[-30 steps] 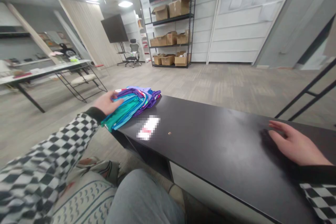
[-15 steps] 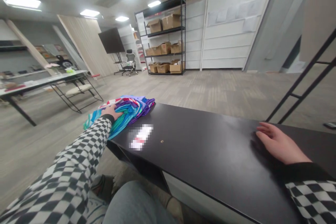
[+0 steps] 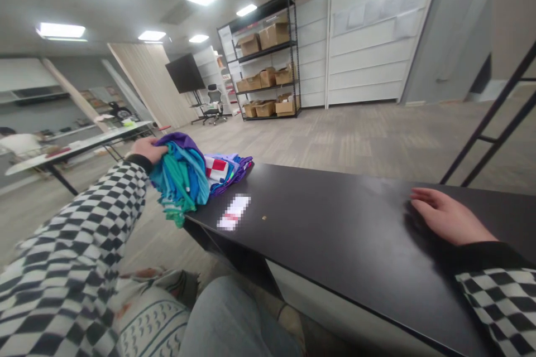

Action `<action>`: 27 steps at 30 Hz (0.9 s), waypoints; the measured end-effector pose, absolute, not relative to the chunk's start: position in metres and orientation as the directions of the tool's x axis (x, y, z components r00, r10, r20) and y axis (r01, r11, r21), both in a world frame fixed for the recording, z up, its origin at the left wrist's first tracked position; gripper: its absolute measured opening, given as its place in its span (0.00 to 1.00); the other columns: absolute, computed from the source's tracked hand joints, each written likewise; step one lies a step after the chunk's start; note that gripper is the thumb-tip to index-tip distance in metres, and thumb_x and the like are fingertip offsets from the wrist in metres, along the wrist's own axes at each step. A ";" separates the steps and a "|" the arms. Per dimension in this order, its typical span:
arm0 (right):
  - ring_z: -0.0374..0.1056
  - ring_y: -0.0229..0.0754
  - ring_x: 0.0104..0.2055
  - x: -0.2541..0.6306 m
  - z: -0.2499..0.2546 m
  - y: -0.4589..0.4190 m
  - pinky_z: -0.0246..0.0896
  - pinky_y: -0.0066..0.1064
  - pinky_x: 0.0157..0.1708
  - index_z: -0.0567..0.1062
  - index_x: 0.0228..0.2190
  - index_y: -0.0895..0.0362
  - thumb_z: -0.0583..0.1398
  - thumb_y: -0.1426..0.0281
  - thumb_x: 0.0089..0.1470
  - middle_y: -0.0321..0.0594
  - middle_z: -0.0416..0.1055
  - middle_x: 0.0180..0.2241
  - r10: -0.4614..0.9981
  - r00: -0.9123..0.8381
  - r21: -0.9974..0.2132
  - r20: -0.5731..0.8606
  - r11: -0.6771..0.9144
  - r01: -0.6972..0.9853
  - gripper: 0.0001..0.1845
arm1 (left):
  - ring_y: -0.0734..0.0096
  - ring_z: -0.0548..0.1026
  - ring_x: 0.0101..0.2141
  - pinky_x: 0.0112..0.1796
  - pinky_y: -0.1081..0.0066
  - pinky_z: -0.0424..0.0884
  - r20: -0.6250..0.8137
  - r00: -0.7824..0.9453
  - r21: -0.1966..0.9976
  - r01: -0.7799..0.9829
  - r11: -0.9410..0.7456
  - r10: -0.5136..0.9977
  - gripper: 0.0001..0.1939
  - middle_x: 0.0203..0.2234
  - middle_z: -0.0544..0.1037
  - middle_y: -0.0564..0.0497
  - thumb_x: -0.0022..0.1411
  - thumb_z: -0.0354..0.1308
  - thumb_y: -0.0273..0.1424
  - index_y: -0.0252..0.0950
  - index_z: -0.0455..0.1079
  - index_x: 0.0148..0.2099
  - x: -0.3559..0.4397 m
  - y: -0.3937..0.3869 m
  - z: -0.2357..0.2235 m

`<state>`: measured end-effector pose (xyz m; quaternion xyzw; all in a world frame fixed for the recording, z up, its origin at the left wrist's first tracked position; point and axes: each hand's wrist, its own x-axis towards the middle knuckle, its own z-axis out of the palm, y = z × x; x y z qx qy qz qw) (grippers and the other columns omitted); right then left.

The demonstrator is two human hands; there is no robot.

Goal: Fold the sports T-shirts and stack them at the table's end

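At the far left end of the black table, my left hand (image 3: 147, 150) grips the edge of a thin purple, blue and teal cloth (image 3: 182, 175). The cloth is lifted in gathered folds, and its green lower edge hangs over the table's corner. Beside it lies a crumpled heap of other fabric (image 3: 231, 172) in lilac, purple and blue, with a red and white checked patch. Far to the right, my right hand (image 3: 448, 215) rests at the tabletop holding nothing, its fingers loosely bent and apart from the thumb.
The black table (image 3: 335, 223) carries a blurred white and red label (image 3: 234, 212) and a small spot. Dark metal bars (image 3: 489, 128) rise behind its right end. Further off stand a shelf rack (image 3: 268, 61) with cardboard boxes and a long white table (image 3: 87, 142).
My left hand has closed on the purple, blue and teal cloth and raised it up and to the left, uncovering the checked fabric. My right hand stays in place.
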<state>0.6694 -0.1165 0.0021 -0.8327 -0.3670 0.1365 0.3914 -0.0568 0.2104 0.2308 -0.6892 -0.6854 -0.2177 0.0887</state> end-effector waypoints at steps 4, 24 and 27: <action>0.81 0.64 0.61 0.666 0.007 -0.117 0.67 0.51 0.70 0.77 0.46 0.50 0.60 0.57 0.53 0.56 0.85 0.57 0.719 0.695 -0.730 0.012 -0.469 0.498 0.20 | 0.68 0.70 0.39 0.47 0.63 0.75 0.493 -0.152 0.238 0.971 0.036 0.857 0.22 0.35 0.72 0.52 0.74 0.56 0.43 0.27 0.77 0.55 -0.056 0.212 0.272; 0.81 0.66 0.56 0.677 0.004 -0.114 0.71 0.52 0.65 0.82 0.47 0.48 0.61 0.56 0.55 0.56 0.86 0.52 0.739 0.673 -0.618 -0.017 -0.537 0.574 0.21 | 0.43 0.78 0.61 0.64 0.57 0.75 0.186 0.066 0.095 0.992 -0.085 0.980 0.34 0.60 0.80 0.33 0.60 0.67 0.39 0.30 0.72 0.66 -0.001 0.230 0.132; 0.83 0.64 0.51 0.682 -0.004 -0.111 0.75 0.54 0.60 0.84 0.48 0.47 0.62 0.56 0.57 0.53 0.87 0.49 0.743 0.670 -0.593 -0.005 -0.541 0.596 0.20 | 0.44 0.74 0.64 0.68 0.51 0.71 0.431 0.047 0.050 0.996 -0.076 0.901 0.31 0.61 0.76 0.31 0.70 0.59 0.39 0.26 0.68 0.69 0.000 0.232 0.152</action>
